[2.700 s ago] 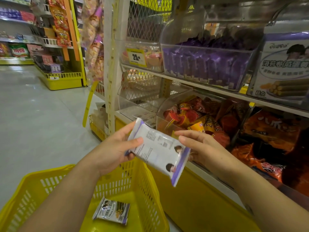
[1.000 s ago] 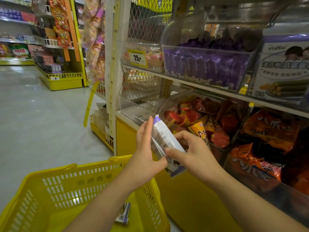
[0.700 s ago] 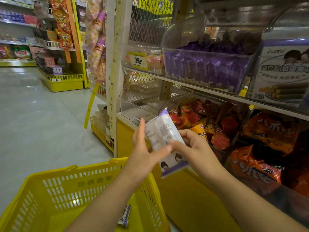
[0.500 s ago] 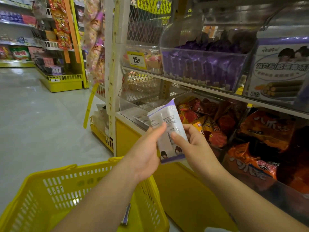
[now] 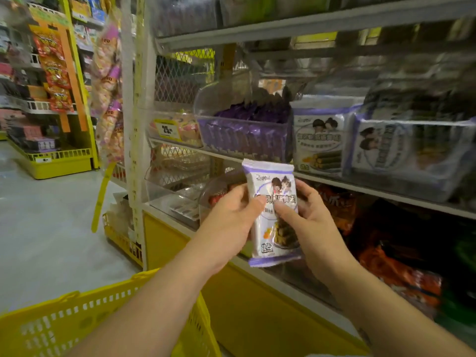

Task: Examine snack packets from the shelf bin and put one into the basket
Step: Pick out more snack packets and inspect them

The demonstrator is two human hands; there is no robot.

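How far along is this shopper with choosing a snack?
Done: one snack packet is picked out. In hand: left hand and right hand both grip it upright, front side facing the camera. Left: dropping it into the yellow basket below, which it hasn't reached.

A shop: shelves [image 5: 283,30] carry clear bins [image 5: 244,135] of packets, a yellow price tag [image 5: 168,129] reads 25, snack strips [image 5: 55,73] hang along the aisle [image 5: 51,228], a yellow basket [image 5: 77,313] sits below
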